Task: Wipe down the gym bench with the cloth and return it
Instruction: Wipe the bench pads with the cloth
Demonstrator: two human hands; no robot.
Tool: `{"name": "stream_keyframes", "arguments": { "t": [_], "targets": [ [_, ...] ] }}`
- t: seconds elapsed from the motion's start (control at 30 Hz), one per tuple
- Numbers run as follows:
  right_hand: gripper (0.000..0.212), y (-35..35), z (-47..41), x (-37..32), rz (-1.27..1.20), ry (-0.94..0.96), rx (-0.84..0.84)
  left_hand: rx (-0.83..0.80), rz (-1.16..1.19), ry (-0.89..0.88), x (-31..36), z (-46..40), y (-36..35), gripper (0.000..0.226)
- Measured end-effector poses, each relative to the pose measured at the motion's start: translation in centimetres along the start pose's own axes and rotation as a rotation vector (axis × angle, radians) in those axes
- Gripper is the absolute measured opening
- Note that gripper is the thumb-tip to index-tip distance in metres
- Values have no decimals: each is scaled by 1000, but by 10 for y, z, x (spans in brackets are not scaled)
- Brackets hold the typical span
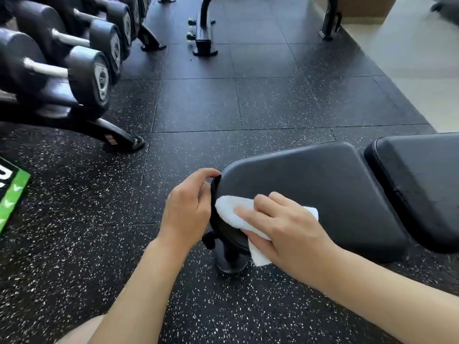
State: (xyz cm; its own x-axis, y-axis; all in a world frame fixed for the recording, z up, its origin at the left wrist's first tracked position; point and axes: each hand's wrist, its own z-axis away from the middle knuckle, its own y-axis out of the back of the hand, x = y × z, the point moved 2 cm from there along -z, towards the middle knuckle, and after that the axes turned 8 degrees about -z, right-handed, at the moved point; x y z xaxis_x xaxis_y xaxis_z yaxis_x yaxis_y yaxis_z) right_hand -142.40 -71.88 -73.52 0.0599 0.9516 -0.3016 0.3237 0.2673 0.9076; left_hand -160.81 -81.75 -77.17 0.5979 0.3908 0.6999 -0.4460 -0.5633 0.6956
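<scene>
A black padded gym bench stands at the right: its seat pad (323, 180) is nearest me, and the back pad (422, 175) lies beyond a gap to the right. My left hand (188, 207) grips the narrow left end of the seat pad, fingers curled over its edge. My right hand (285, 227) presses a white cloth (233, 214) flat on the near left corner of the seat pad. Part of the cloth hangs down over the pad's front edge. The bench's post and foot (231, 259) show below the pad.
A rack of black dumbbells (82, 65) fills the upper left, its foot (124, 140) reaching onto the speckled rubber floor. A green and white floor marking (12, 199) lies at the left edge. Black frames of other equipment (205, 33) stand at the far end.
</scene>
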Motion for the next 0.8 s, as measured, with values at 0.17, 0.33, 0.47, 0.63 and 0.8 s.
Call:
{"name": "stream_keyframes", "arguments": {
  "t": [0.17,0.33,0.47,0.63,0.8],
  "targets": [
    [33,29,-7,88,240,-23,12,29,-3,-3,7,1,-5,32],
    [23,41,-51,129,354,-456,135,19,-7,20,19,0,-7,36],
    [25,5,-34,32,136,-224,97,32,12,63,22,-5,-10,35],
    [20,34,27,48,23,22,23,43,-33,23,24,-6,-15,32],
    [30,79,11,182,210,-553,276,-20,-97,-83,35,-2,-25,43]
  ]
}}
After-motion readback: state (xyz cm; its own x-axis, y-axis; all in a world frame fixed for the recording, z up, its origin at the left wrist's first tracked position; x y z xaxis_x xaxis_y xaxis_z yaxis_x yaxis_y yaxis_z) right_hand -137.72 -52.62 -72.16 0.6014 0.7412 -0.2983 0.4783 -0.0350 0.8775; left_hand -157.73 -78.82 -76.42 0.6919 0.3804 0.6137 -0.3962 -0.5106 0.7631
